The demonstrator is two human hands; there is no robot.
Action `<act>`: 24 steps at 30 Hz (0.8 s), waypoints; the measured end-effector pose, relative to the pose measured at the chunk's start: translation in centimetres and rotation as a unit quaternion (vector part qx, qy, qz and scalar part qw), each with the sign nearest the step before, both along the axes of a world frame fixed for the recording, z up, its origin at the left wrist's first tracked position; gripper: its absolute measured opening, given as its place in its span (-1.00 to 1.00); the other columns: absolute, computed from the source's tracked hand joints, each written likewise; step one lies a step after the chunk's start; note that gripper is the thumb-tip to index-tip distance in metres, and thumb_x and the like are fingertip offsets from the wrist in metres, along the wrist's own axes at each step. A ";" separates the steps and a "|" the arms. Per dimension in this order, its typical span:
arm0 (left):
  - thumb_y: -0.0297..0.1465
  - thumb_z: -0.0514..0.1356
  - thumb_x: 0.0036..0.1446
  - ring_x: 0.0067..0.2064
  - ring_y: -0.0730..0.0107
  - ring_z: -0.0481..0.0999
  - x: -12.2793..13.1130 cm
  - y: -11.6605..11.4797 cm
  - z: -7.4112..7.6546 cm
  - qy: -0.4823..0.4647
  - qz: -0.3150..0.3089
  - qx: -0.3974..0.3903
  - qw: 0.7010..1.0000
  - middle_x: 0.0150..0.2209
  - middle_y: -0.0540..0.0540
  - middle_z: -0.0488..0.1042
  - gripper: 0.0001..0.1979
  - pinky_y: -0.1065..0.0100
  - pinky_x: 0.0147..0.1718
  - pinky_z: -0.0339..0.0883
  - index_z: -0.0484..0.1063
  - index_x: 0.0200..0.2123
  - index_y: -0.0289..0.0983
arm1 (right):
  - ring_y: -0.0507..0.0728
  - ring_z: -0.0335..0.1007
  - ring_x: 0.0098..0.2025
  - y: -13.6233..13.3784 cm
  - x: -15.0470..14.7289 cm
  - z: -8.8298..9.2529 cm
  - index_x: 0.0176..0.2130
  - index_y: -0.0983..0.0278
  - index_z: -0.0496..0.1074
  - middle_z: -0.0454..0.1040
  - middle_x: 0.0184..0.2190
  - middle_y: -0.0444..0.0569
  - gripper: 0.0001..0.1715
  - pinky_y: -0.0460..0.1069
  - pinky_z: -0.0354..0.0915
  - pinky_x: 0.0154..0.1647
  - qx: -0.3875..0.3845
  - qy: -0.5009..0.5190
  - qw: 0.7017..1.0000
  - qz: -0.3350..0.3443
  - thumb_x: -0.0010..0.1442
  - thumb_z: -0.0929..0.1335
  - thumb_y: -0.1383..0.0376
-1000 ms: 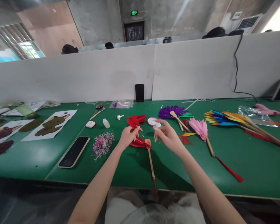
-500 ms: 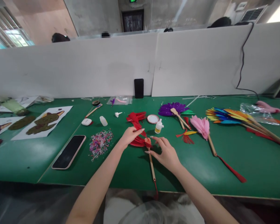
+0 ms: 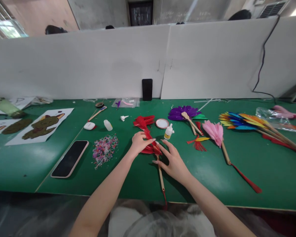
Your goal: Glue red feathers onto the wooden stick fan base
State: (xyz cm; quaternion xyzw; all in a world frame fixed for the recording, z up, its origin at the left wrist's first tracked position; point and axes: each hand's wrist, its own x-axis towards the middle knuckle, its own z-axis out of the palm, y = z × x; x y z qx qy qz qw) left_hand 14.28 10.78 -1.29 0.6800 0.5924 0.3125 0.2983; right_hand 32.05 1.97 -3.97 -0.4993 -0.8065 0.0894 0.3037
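A small fan with a wooden handle (image 3: 160,176) lies on the green table, red feathers (image 3: 148,149) spreading from its head and a red tassel at its lower end. My left hand (image 3: 138,144) pinches a red feather over the fan's head, its fingers closed. On the other side, my right hand (image 3: 175,163) has its fingers apart: the forefinger touches the feathers and the thumb is beside the top of the handle. More red feathers (image 3: 143,121) lie just beyond. A small white glue bottle (image 3: 168,132) stands behind my right hand, near a round white lid (image 3: 162,123).
Left are a pile of coloured bits (image 3: 105,149), a phone (image 3: 70,159) and a white bottle (image 3: 108,125). Right are a purple feather fan (image 3: 184,113), a pink feather fan (image 3: 213,131) and multicoloured feather fans (image 3: 246,121). A white partition (image 3: 88,65) borders the back.
My left hand has shifted slightly right and brought the red feather over the fan's head. My right forefinger has come in onto the feathers. The view has tilted slightly down.
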 end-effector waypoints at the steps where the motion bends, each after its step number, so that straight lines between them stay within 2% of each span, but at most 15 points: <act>1: -0.17 0.33 -0.11 -0.05 0.14 0.44 -0.1 0.0 0.1 0.024 0.001 -0.010 1.000 -0.19 -0.12 0.53 -0.78 0.21 -0.01 0.25 0.58 -0.50 -0.22 | 0.33 -0.02 0.30 0.0 0.0 0.0 0.26 0.29 0.13 0.09 0.25 0.24 -0.30 0.27 0.11 0.22 0.001 -0.009 1.000 0.005 0.23 0.30 0.10; 6: -0.10 0.35 -0.17 0.05 -0.02 0.34 -0.7 0.1 0.6 0.126 0.033 -0.039 0.991 -0.04 -0.18 0.45 -0.67 0.07 0.05 0.17 0.53 -0.47 -0.24 | 0.27 -0.10 0.34 -0.1 0.0 0.3 0.29 0.22 0.10 0.05 0.30 0.18 -0.37 0.31 -0.02 0.27 -0.006 -0.066 0.998 0.017 0.29 0.23 0.14; 11: -0.14 0.25 0.01 0.07 -0.01 0.31 -2.0 0.9 0.2 0.126 0.053 -0.029 0.990 -0.07 -0.16 0.46 -0.75 0.06 0.04 0.15 0.53 -0.43 -0.21 | 0.25 -0.11 0.35 -0.3 -0.1 0.6 0.30 0.21 0.08 0.03 0.33 0.14 -0.39 0.30 -0.03 0.27 -0.017 -0.098 0.995 0.007 0.32 0.18 0.13; 20: -0.21 0.27 0.02 0.07 0.02 0.30 -2.7 1.6 -0.7 0.117 0.061 -0.013 0.991 -0.08 -0.16 0.45 -0.79 0.07 0.05 0.14 0.53 -0.44 -0.24 | 0.23 -0.12 0.35 -0.4 -0.2 0.4 0.29 0.22 0.09 0.01 0.33 0.12 -0.41 0.29 -0.05 0.27 -0.013 -0.124 0.992 0.009 0.34 0.16 0.15; 24: -0.25 0.10 0.18 0.02 0.11 0.37 -3.5 2.2 -0.5 0.109 0.057 -0.017 0.992 -0.14 -0.16 0.49 -0.70 0.12 0.05 0.16 0.55 -0.45 -0.25 | 0.22 -0.11 0.35 -0.4 -0.2 0.3 0.29 0.22 0.09 0.00 0.34 0.12 -0.42 0.29 -0.04 0.27 -0.008 -0.122 0.993 0.005 0.34 0.15 0.15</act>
